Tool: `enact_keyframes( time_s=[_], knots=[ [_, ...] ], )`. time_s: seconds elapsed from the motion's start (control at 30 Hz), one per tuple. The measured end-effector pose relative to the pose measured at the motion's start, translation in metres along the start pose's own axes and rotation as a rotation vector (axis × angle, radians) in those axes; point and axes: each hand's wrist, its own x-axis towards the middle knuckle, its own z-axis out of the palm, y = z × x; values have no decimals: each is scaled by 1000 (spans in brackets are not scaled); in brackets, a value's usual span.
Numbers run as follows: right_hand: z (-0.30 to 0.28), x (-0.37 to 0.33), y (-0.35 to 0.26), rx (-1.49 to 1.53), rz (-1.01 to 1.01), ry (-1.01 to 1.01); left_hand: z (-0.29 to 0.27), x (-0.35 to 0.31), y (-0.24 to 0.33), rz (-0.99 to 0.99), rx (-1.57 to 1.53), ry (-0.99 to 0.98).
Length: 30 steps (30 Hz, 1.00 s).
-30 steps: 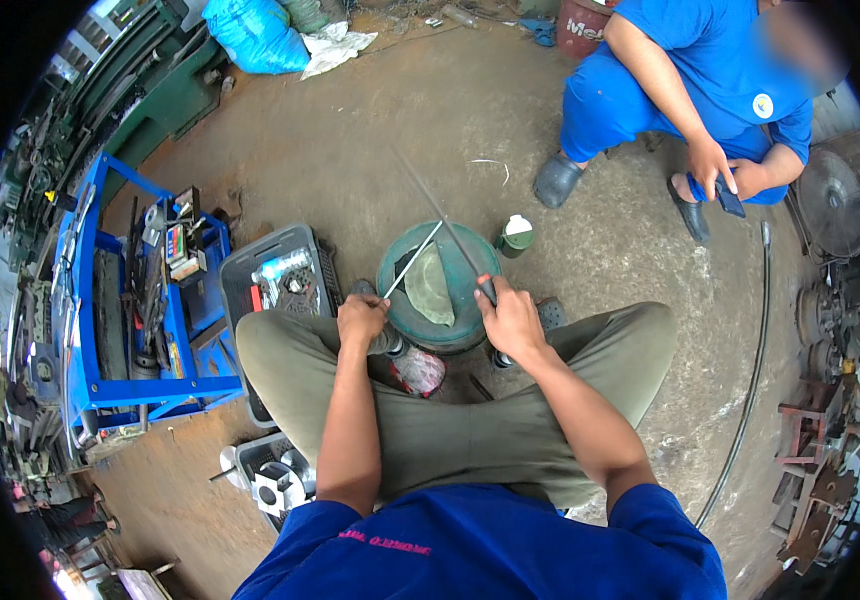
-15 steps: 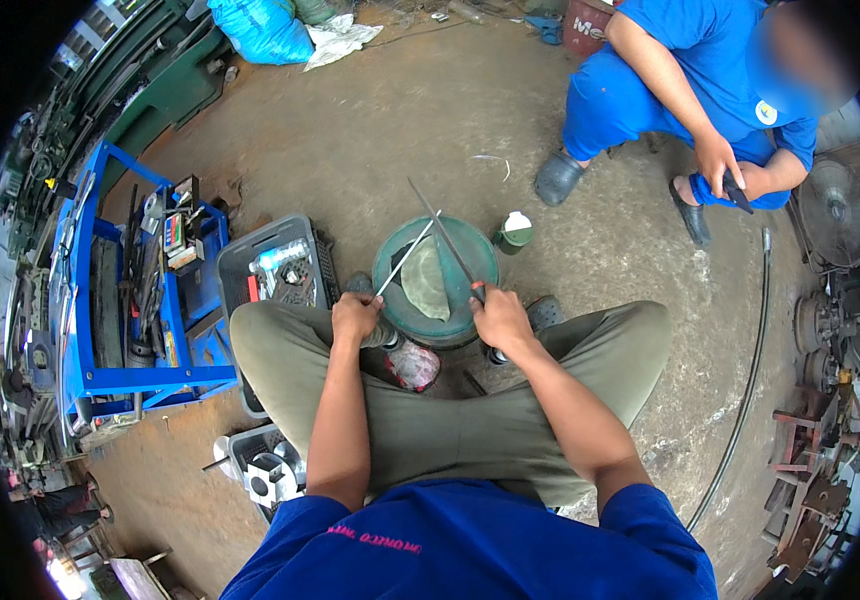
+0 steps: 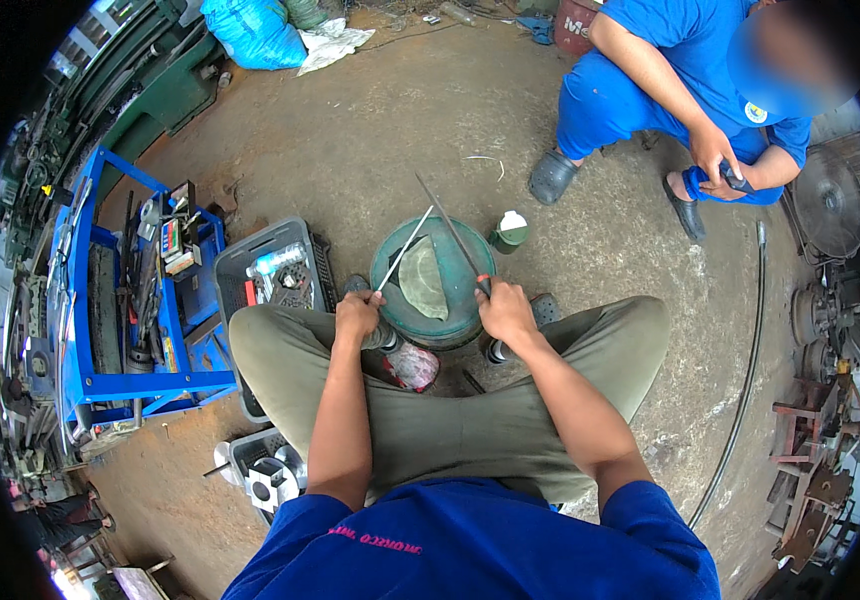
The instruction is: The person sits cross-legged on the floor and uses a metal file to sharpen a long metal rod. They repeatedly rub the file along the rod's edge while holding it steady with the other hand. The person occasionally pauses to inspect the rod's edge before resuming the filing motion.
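Note:
My left hand (image 3: 357, 316) is closed around the near end of a thin, pale metal rod (image 3: 406, 246), which slants up and to the right. In my right hand (image 3: 506, 309) is the red and black handle of a long dark file (image 3: 455, 230), its blade pointing away and to the left. File and rod cross near the rod's far end; whether they touch I cannot tell. Both extend over the round green top of a drum (image 3: 462, 300) between my knees. On that top lies a flat, grey-green, half-round piece (image 3: 424, 280).
A green container with a white top (image 3: 511, 231) stands right of the drum. To the left are a grey crate (image 3: 325, 270) and a blue tool cart (image 3: 150, 381). A co-worker in blue (image 3: 640, 95) squats at the far right; a black hose (image 3: 748, 370) lies nearer.
My right hand and the file have shifted slightly forward and right. The left hand stays almost in place with the rod. The co-worker's hands have tilted the dark object they hold.

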Motion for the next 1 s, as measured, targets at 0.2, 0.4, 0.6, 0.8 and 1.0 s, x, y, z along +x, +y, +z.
enact_keyframes(
  time_s=[0.2, 0.4, 0.6, 0.8, 1.0],
  knots=[
    [-18, -12, -24, 179, -91, 119, -1, -1, -1, 25, -128, -34],
    [-4, -4, -12, 121, -71, 50, -23, -5, 10, -204, -365, -302],
    [0, 4, 2, 87, -30, 11, -27, -8, 20, -181, -357, -289],
    [3, -3, 2, 123, 14, 14, -14, 3, 5, -150, -192, -162],
    [10, 5, 6, 81, 32, -19, -12, 12, -1, -217, -315, -231]
  ],
)
